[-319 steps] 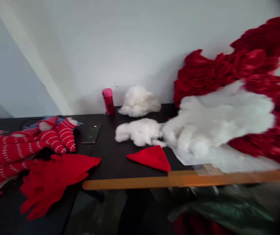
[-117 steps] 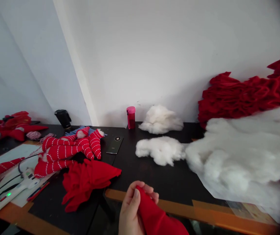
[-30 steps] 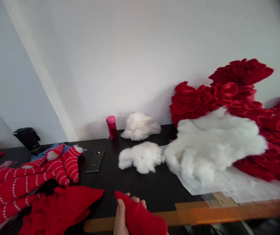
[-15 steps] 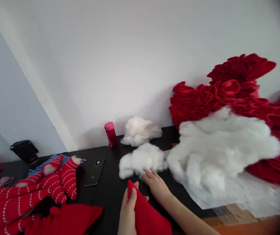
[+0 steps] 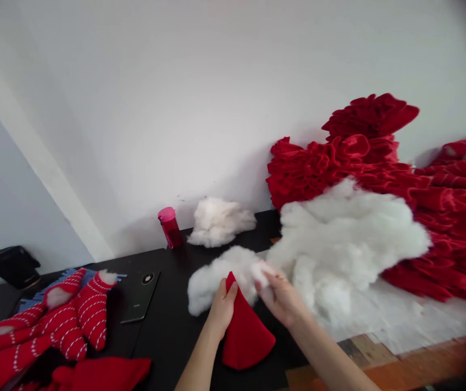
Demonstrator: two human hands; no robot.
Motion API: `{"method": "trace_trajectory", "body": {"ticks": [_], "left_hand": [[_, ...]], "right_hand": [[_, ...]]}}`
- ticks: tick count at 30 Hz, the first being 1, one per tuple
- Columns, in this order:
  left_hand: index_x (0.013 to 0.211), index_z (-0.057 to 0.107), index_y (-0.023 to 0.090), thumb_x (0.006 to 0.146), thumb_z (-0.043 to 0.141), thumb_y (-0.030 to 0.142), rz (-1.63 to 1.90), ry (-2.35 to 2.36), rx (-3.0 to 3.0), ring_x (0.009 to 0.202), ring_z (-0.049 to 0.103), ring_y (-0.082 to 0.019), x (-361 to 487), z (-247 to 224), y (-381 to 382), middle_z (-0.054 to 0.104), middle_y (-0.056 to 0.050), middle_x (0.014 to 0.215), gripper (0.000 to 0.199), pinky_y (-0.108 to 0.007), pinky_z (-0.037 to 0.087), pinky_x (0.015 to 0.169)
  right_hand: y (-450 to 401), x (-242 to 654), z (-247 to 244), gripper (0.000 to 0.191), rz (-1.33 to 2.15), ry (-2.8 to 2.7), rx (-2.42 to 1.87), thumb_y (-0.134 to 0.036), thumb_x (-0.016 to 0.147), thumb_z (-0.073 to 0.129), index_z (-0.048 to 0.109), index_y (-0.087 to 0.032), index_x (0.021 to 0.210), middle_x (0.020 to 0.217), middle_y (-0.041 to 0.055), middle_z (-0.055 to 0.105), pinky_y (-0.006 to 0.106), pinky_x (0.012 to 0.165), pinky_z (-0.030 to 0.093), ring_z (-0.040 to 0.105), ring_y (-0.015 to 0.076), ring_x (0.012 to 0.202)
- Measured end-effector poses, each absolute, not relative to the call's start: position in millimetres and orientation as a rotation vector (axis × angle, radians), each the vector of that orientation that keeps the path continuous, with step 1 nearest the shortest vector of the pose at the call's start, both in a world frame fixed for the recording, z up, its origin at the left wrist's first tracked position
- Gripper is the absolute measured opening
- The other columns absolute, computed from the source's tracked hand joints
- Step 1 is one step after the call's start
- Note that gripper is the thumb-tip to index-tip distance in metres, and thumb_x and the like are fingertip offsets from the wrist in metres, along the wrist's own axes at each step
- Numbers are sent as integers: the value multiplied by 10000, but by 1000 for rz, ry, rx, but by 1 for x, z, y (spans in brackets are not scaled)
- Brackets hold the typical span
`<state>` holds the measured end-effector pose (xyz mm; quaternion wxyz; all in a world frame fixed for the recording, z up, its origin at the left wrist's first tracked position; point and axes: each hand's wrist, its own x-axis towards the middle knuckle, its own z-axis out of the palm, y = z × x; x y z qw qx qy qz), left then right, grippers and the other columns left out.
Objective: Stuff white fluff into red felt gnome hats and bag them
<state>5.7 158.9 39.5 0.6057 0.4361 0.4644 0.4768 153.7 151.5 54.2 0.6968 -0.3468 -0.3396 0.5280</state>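
Note:
A red felt cone (image 5: 246, 334) hangs point up from my left hand (image 5: 222, 307), whose thumb and fingers pinch it near the tip. My right hand (image 5: 279, 296), just right of the cone, grips a small tuft of white stuffing (image 5: 262, 273) between thumb and fingers. Behind both hands lies a loose clump of white stuffing (image 5: 208, 285) on the black table (image 5: 165, 331). The cone's wide end points down toward me, and its opening is not visible.
A large stuffing heap (image 5: 350, 239) lies at right before stacked red fabric pieces (image 5: 318, 168). Further back are another stuffing clump (image 5: 218, 221) and a pink bottle (image 5: 170, 228). Leftward are a phone (image 5: 141, 298), striped red stuffed pieces (image 5: 92, 312) and a black object (image 5: 12, 266).
My right hand has lifted off the near stuffing clump with a tuft in it and come beside the cone. My left hand has raised the cone, and the view has shifted right.

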Motion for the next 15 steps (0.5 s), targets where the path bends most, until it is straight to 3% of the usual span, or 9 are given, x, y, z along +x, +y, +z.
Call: {"method": "trace_trajectory", "body": {"ticks": [3,5,8,10,13,15], "left_hand": [[1072,591,185,772,604,506,1120,1137,1014,819,674,-305,4,45,159,699,-115,862,440,-443,522,762],[1167,525,184,793,567,516,1184,1210,1025,932,652,-326,-1,48,152,674,-150,992,502,-459,506,813],[1260,450,193,699,708,412,1339,1355,1089,1279,416,-337,-13,47,123,441,-175,1370,655,-433,335,1049],[1287,444,218,587,792,256,1403,1431,1274,1384,224,-321,-20,40,96,240,-122,1500,783,-405,192,1128],[1296,478,216,627,668,105,1155,1509,2112,1326,294,-372,-21,29,63,313,-139,1439,704,-548,282,1060],[1206,557,179,642,576,30,1048,1614,2405,1211,415,-391,-18,23,58,434,-173,1302,584,-567,392,951]], "right_hand": [[135,178,82,434,1145,-674,-727,-454,599,776,618,-257,951,910,-5,679,239,651,549,648,157,792],[111,194,89,481,1126,-734,-771,-440,646,774,615,-258,1061,926,0,676,228,660,533,633,151,792],[68,210,75,484,1098,-856,-1008,-463,709,736,613,-248,1125,768,7,665,229,576,496,605,155,663],[44,211,56,496,1129,-823,-1113,-483,717,725,609,-250,1139,717,11,654,250,543,484,597,173,626],[22,201,32,514,1229,-719,-1107,-486,720,731,594,-233,1145,749,9,667,248,571,481,597,169,646],[15,191,23,506,1293,-694,-1062,-478,729,732,589,-222,1141,772,6,676,227,573,468,587,149,642]]}}
